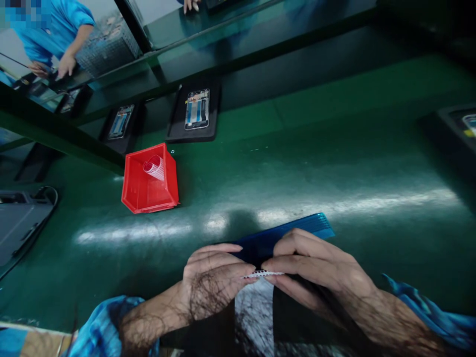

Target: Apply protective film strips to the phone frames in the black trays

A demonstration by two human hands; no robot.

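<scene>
My left hand (213, 282) and my right hand (308, 267) meet low in the view, just above the green bench mat. Between them runs a narrow white perforated strip (262, 273), its left end at my left fingertips and its right end under my right fingers. A dark blue flexible sheet (286, 243) lies behind the strip, held in my right hand, and my left fingers touch its near end. My fingers hide most of the sheet. A coiled piece of similar white perforated strip (154, 167) lies in a red plastic bin (134, 186) up and to the left of my hands.
Black trays (176, 126) hold phone frames (197, 109) along the far side of the green bench mat (334, 163). A grey object (20, 220) lies at the left edge, and another tray (446, 116) sits at the right. A co-worker in a blue smock (48, 34) stands at upper left.
</scene>
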